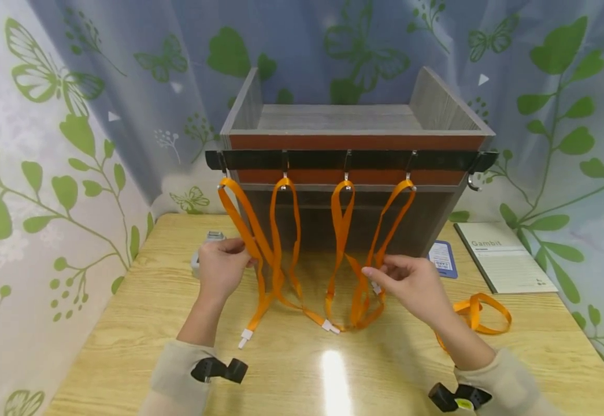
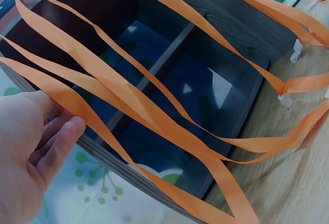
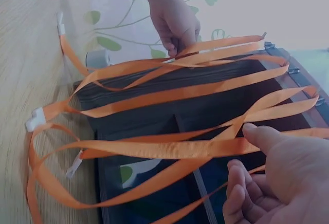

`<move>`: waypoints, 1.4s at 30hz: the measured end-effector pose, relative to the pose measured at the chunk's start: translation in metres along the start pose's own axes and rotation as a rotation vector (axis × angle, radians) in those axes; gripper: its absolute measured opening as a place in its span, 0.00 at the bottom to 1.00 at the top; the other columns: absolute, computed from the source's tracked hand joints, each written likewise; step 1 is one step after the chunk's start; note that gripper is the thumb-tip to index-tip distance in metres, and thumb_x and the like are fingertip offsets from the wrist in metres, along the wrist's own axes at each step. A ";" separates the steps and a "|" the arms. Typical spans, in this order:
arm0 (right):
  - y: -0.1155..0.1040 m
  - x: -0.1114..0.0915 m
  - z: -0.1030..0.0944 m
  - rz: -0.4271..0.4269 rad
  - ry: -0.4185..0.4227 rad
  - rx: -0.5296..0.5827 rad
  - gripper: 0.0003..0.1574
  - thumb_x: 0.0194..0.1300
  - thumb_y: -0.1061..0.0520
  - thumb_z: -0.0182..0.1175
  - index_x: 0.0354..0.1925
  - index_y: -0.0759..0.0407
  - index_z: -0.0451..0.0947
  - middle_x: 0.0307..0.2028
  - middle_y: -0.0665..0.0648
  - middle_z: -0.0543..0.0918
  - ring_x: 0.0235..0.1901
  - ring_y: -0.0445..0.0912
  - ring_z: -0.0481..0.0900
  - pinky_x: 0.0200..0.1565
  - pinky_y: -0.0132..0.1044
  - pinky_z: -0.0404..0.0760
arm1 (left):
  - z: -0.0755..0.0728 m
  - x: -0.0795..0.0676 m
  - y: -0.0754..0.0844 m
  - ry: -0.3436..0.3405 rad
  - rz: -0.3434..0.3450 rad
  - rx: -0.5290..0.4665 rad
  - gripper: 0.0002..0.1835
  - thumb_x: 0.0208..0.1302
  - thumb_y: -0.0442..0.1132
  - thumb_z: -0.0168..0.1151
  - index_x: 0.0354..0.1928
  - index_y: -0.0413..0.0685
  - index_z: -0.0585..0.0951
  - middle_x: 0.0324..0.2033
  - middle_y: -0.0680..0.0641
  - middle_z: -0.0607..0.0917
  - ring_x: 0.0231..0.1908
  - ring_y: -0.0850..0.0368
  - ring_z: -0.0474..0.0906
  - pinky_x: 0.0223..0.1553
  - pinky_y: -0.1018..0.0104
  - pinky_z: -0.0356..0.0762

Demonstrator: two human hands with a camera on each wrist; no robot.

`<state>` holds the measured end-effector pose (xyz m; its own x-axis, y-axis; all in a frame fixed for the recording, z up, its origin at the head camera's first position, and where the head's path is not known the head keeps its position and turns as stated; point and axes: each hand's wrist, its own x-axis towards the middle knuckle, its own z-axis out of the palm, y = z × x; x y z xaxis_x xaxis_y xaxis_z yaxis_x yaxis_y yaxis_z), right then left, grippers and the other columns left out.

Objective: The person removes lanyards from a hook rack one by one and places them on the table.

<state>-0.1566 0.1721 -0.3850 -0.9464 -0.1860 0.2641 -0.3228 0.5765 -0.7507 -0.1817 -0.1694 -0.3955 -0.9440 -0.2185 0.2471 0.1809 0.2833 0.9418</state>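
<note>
Orange lanyards with white plastic clips hang from metal hooks on a black rail (image 1: 316,159). My left hand (image 1: 223,263) pinches a strap of the leftmost lanyard (image 1: 236,211); in the left wrist view its fingers (image 2: 72,126) lie at the strap's edge. At the rightmost hanging lanyard (image 1: 404,199), my right hand (image 1: 411,283) has a strap between thumb and fingers, partly hidden. In the right wrist view its thumb (image 3: 262,136) lies against the strap. Two more lanyards (image 1: 274,231) (image 1: 337,214) hang between the hands, their lower ends crossing on the table.
Behind the lanyards stands a grey wooden box shelf (image 1: 343,118) with a brown front band. A bare hook (image 1: 473,182) is at the rail's right end. Another orange lanyard (image 1: 489,329), a notebook (image 1: 507,260), a blue card (image 1: 443,259) and a grey object (image 1: 195,264) lie on the table (image 1: 281,381).
</note>
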 end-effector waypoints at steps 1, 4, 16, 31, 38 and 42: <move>-0.001 0.000 0.001 0.007 0.006 -0.005 0.18 0.62 0.42 0.70 0.27 0.54 0.85 0.22 0.51 0.84 0.22 0.42 0.80 0.21 0.31 0.77 | 0.000 0.000 0.000 -0.001 -0.009 -0.004 0.11 0.61 0.28 0.65 0.43 0.25 0.85 0.34 0.28 0.87 0.23 0.47 0.88 0.27 0.66 0.88; -0.003 0.000 0.004 0.008 0.023 -0.023 0.21 0.61 0.41 0.70 0.24 0.54 0.83 0.20 0.51 0.83 0.21 0.43 0.79 0.20 0.32 0.76 | 0.001 -0.002 -0.001 -0.004 -0.026 -0.013 0.12 0.61 0.28 0.64 0.44 0.24 0.85 0.35 0.27 0.87 0.22 0.48 0.87 0.26 0.69 0.87; -0.005 0.002 0.007 0.006 0.045 -0.017 0.14 0.62 0.46 0.70 0.33 0.55 0.86 0.25 0.50 0.85 0.23 0.41 0.80 0.24 0.32 0.80 | 0.001 -0.003 -0.001 0.007 0.018 -0.008 0.10 0.61 0.30 0.67 0.40 0.27 0.87 0.32 0.29 0.88 0.17 0.67 0.83 0.27 0.63 0.88; 0.005 0.005 0.000 -0.042 0.020 0.119 0.08 0.67 0.53 0.66 0.36 0.55 0.89 0.26 0.55 0.86 0.17 0.44 0.75 0.18 0.33 0.75 | 0.002 -0.002 0.002 0.013 0.041 0.006 0.10 0.62 0.34 0.69 0.37 0.29 0.88 0.29 0.31 0.88 0.20 0.53 0.86 0.23 0.70 0.85; 0.003 0.008 -0.014 -0.054 0.038 0.128 0.08 0.66 0.55 0.67 0.31 0.56 0.88 0.19 0.49 0.78 0.16 0.42 0.72 0.14 0.33 0.70 | 0.002 -0.001 0.002 0.009 0.028 -0.016 0.11 0.62 0.33 0.69 0.39 0.28 0.87 0.31 0.30 0.88 0.19 0.62 0.85 0.25 0.66 0.87; -0.002 0.011 -0.026 -0.095 0.079 0.106 0.06 0.66 0.58 0.67 0.33 0.56 0.89 0.20 0.46 0.80 0.17 0.41 0.72 0.15 0.32 0.69 | 0.002 -0.002 0.002 0.019 0.037 -0.016 0.11 0.61 0.32 0.69 0.38 0.27 0.87 0.29 0.30 0.88 0.18 0.64 0.84 0.22 0.71 0.84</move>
<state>-0.1658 0.1894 -0.3645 -0.9088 -0.1704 0.3808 -0.4145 0.4716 -0.7783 -0.1804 -0.1669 -0.3945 -0.9314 -0.2256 0.2856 0.2201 0.2761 0.9356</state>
